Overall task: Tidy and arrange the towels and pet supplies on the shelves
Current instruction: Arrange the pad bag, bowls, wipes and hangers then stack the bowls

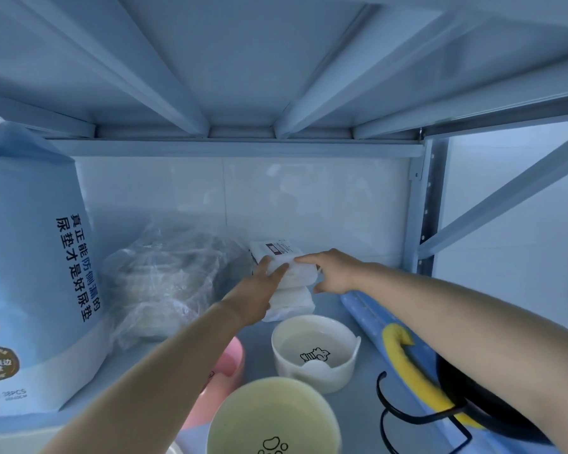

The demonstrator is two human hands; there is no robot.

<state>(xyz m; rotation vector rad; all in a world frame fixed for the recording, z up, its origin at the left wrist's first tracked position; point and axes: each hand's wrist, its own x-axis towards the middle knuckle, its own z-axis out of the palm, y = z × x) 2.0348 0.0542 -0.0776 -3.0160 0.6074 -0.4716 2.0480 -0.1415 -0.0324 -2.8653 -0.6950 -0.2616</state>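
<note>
Head: towel [296, 277] (white, folded) between fingers [277, 269]

Cool, bluish, fairly even light fills the shelf [328, 306], brightest through the open right side. The glossy back wall [309, 198] carries faint reflections. The wide lens bends the beams [164, 77] outward, and the nearest bowl [273, 417] looks soft and blurred.

The big blue pack [30, 257] reads 真正能防侧漏的尿垫才是好尿垫 down its side, with 38PCS near its base. The white packet [276, 253] carries a dark label too small to read.
</note>
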